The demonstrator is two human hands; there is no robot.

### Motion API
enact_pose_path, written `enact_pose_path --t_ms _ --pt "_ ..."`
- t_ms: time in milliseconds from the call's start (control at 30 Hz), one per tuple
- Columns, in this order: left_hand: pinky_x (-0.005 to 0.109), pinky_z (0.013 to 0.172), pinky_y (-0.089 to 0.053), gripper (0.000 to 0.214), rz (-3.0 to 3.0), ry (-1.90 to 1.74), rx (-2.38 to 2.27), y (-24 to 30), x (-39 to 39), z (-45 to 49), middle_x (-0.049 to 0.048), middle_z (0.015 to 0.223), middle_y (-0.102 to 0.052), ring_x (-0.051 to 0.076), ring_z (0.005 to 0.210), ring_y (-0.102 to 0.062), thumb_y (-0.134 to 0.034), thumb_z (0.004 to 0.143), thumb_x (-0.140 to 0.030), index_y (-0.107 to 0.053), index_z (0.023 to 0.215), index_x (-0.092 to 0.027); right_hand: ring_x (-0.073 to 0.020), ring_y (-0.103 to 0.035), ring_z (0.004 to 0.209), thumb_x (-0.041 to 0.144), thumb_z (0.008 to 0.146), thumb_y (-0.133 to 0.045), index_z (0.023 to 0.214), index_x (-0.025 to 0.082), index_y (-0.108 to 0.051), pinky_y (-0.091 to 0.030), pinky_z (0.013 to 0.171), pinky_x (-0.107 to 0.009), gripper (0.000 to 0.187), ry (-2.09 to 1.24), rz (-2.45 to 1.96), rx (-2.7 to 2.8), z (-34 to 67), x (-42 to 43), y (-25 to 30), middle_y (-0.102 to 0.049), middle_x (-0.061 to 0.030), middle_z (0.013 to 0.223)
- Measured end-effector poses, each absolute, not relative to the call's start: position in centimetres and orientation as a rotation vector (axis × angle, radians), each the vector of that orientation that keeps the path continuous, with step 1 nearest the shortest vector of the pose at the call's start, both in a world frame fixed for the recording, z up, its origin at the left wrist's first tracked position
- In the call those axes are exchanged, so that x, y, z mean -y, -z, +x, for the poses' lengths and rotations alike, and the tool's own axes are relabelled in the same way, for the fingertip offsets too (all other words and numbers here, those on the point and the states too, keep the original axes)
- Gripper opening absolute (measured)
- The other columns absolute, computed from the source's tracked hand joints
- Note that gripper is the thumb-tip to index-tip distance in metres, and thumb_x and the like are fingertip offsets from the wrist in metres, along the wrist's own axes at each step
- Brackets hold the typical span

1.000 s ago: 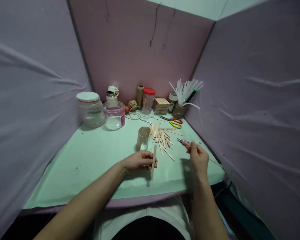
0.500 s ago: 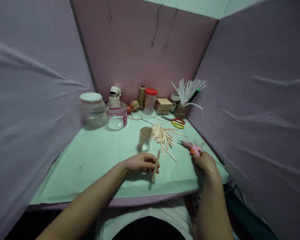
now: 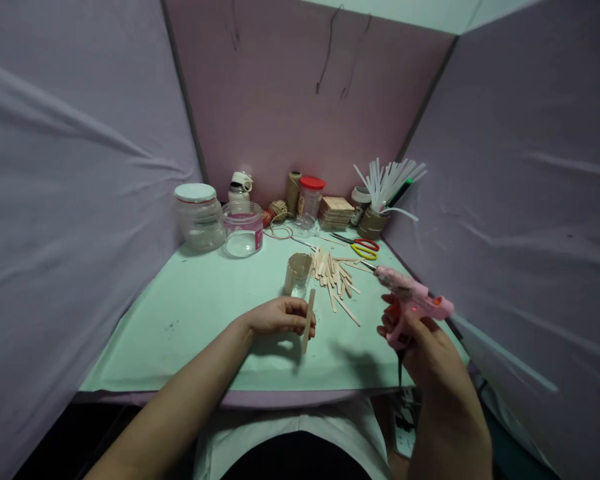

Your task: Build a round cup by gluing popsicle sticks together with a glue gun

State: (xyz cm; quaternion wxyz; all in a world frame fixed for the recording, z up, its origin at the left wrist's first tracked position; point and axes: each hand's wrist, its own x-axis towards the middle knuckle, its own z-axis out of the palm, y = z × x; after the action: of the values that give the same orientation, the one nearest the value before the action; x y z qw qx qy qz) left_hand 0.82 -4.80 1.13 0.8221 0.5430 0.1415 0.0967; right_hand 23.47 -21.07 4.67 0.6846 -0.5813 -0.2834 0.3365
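Lifted off the table since half a second ago, the pink glue gun (image 3: 403, 285) is now in the air, its nozzle pointing left over the tabletop. From the left, one big jar (image 3: 200, 223) with a white lid stands beside one clear tub (image 3: 243, 243), which hides the base of one pale bottle (image 3: 239, 193). One ball of twine (image 3: 279, 211) follows. Nearer the front, the left hand (image 3: 280, 317) pinches one wooden stick (image 3: 310, 312), as before, the stick covering part of the fingertips. Just behind is one cup (image 3: 299, 267), its wall partly faced with sticks, their number unclear. Next lies a pile of loose sticks (image 3: 330, 272), overlapping too much to count, then one pair of scissors (image 3: 365, 251) and one holder (image 3: 373, 225) of white rods, too crowded to number. Farthest right, the right hand (image 3: 425, 340) is wrapped firmly around the gun's handle, hiding part of it; one pale rod (image 3: 507, 355) trails behind. Both forearms run out of view at the bottom.
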Motion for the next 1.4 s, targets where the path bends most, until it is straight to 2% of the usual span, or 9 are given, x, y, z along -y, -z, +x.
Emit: enact_pose_path --t_ms 133,233,300,400,600,800,1000,1400 --pt "0.031 0.077 -0.052 0.030 1.069 -0.284 -0.301 -1.6 4.3 -0.1 0.0080 0.083 -0.071 0.017 0.076 -0.068 -0.085 0.066 -0.033 -0.071 0.083 -0.013 -0.0188 -0.062 0.070 0.055 0.072 -0.074 0.091 0.022 -0.073 -0.052 0.060 -0.032 0.038 -0.805 -1.269 0.678 20.4 22.1 -4.0 -0.071 -0.0083 0.091" --pt "0.033 0.075 -0.054 0.032 1.022 -0.356 -0.372 -2.0 4.0 -0.8 0.0077 0.082 -0.070 0.017 0.072 -0.068 -0.086 0.064 -0.031 -0.069 0.084 -0.012 -0.0204 -0.064 0.081 0.049 0.081 -0.069 0.102 0.023 -0.072 -0.052 0.065 -0.032 0.034 -0.823 -1.298 0.821 19.3 22.5 -3.0 -0.070 -0.0094 0.105" --pt "0.032 0.072 -0.055 0.033 1.000 -0.409 -0.416 -2.2 3.8 -1.0 0.0062 0.079 -0.069 0.015 0.068 -0.067 -0.087 0.063 -0.031 -0.069 0.084 -0.012 -0.0191 -0.063 0.081 0.047 0.085 -0.066 0.105 0.023 -0.071 -0.051 0.065 -0.030 0.032 -0.854 -1.306 0.923 18.8 22.4 -2.5 -0.069 -0.0087 0.108" --pt "0.031 0.070 -0.055 0.035 0.978 -0.465 -0.450 -2.3 3.7 -1.1 0.0041 0.075 -0.067 0.013 0.066 -0.065 -0.088 0.061 -0.031 -0.068 0.082 -0.012 -0.0166 -0.061 0.077 0.047 0.087 -0.063 0.104 0.022 -0.070 -0.050 0.065 -0.027 0.031 -0.831 -1.344 1.029 18.1 22.1 -2.5 -0.069 -0.0067 0.100" --pt "0.032 0.072 -0.055 0.038 0.969 -0.480 -0.491 -2.2 3.7 -0.7 0.0047 0.074 -0.067 0.014 0.068 -0.064 -0.090 0.056 -0.031 -0.069 0.082 -0.011 -0.0185 -0.060 0.070 0.056 0.088 -0.055 0.097 0.020 -0.071 -0.049 0.062 -0.028 0.041 -0.664 -1.499 1.233 16.5 21.6 -3.7 -0.066 -0.0054 0.077" --pt "0.030 0.070 -0.054 0.041 0.952 -0.492 -0.516 -2.2 3.5 -0.6 0.0045 0.069 -0.067 0.014 0.065 -0.064 -0.092 0.051 -0.032 -0.071 0.080 -0.011 -0.0212 -0.065 0.073 0.056 0.090 -0.049 0.098 0.018 -0.072 -0.053 0.070 -0.033 0.045 -0.465 -1.564 1.326 15.4 21.3 -3.5 -0.071 -0.0082 0.084" --pt "0.030 0.068 -0.053 0.044 0.976 -0.481 -0.518 -2.4 3.6 -0.5 0.0052 0.069 -0.069 0.016 0.063 -0.066 -0.092 0.049 -0.034 -0.072 0.080 -0.010 -0.0202 -0.065 0.070 0.053 0.092 -0.048 0.098 0.017 -0.071 -0.054 0.072 -0.032 0.043 -0.383 -1.559 1.358 15.0 21.0 -3.2 -0.072 -0.0085 0.086" --pt "0.031 0.067 -0.052 0.041 0.997 -0.477 -0.499 -2.3 3.5 -0.5 0.0058 0.069 -0.069 0.017 0.063 -0.067 -0.091 0.051 -0.033 -0.070 0.078 -0.009 -0.0190 -0.063 0.063 0.053 0.093 -0.047 0.091 0.018 -0.069 -0.053 0.067 -0.030 0.041 -0.345 -1.555 1.382 14.7 20.9 -3.3 -0.065 -0.0039 0.069"
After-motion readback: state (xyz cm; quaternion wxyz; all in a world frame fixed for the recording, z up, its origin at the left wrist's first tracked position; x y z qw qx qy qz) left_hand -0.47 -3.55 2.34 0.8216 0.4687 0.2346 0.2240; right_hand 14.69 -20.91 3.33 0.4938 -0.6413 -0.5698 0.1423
